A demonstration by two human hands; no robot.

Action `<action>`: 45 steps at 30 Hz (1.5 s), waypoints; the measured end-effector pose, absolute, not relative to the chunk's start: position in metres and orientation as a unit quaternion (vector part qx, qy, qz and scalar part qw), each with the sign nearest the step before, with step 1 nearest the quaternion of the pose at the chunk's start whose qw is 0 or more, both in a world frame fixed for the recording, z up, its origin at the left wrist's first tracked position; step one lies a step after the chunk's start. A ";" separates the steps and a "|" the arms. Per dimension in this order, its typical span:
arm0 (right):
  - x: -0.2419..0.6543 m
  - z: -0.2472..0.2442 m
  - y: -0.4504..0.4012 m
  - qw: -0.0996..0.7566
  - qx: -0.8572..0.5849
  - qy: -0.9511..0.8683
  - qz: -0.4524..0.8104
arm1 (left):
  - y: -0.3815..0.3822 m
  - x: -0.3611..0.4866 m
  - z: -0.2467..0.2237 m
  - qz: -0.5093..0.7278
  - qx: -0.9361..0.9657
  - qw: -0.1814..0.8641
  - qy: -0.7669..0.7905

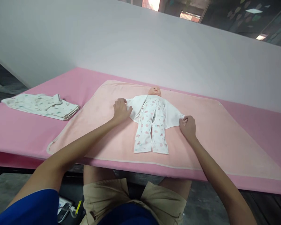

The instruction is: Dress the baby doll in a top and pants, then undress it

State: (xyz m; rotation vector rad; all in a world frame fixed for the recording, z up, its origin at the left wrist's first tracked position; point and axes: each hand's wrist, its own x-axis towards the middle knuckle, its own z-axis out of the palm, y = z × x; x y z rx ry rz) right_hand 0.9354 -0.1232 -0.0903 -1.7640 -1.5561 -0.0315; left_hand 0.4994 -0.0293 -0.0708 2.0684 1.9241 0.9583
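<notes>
A baby doll [155, 90] lies on its back, only its head showing above the clothes. Its white baby top [174, 113] has both sleeves spread to the sides. Over the top's middle and the legs lie white printed baby pants [152, 125], laid straight down. My left hand [122, 111] is at the end of the left sleeve, fingers bent and thumb over the cloth edge. At the other sleeve end, my right hand [189, 127] pinches the cuff between thumb and fingers. The doll's arms and legs are hidden by cloth.
A peach blanket [103, 140] with a pale edge lies under the doll on a pink padded table [67, 79]. Folded printed cloth [41, 104] rests at the left. A white wall [140, 47] stands behind. My knees are under the table's front edge.
</notes>
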 end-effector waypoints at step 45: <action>0.844 -0.055 -0.118 0.187 -0.605 -0.738 0.232 | -0.058 0.557 -0.055 0.121 0.856 0.214 0.456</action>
